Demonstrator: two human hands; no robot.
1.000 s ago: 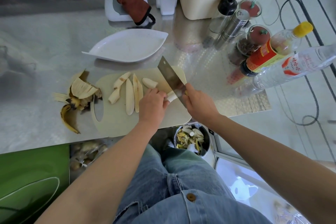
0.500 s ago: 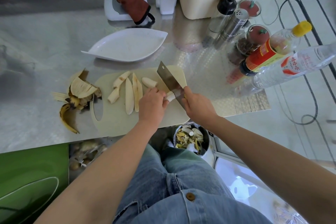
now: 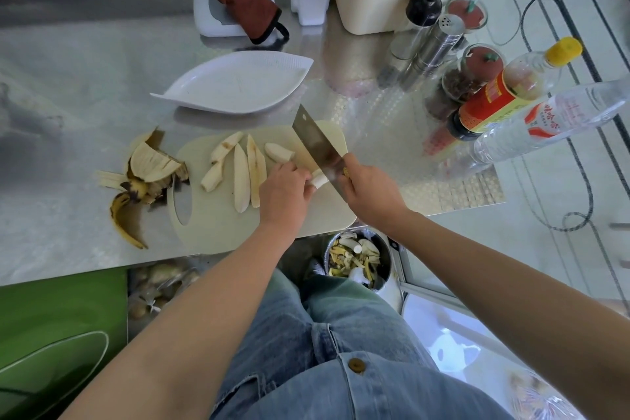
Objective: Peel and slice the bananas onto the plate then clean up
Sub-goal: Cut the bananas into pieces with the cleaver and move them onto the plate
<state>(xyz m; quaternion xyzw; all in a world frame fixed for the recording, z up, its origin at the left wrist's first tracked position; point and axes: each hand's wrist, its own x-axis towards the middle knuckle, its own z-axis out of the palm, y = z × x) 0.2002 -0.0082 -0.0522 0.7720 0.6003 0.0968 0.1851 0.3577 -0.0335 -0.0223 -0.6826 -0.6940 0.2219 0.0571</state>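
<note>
the left hand [image 3: 284, 193] rests on the right part of the cutting board [image 3: 211, 225], its fingers curled down over a peeled banana piece [image 3: 318, 181] whose pale end pokes out toward the blade. the right hand [image 3: 370, 193] has its fingers wrapped round the handle of the cleaver [image 3: 315, 143]; the blade is tilted, its edge at the exposed banana end and its far corner pointing toward the plate [image 3: 238, 85]. that white leaf-shaped plate lies on the bench [image 3: 68, 78] just beyond the board. to the left of the left hand, long banana strips [image 3: 240, 177] and a short chunk [image 3: 279, 152] lie on the board. banana peels [image 3: 146, 174] are heaped on the bench at the board's left end, beside its handle hole. below the bench edge a bin [image 3: 358, 257] holds peel scraps. bottles and shakers [image 3: 439, 44] stand on the bench's right side.
</note>
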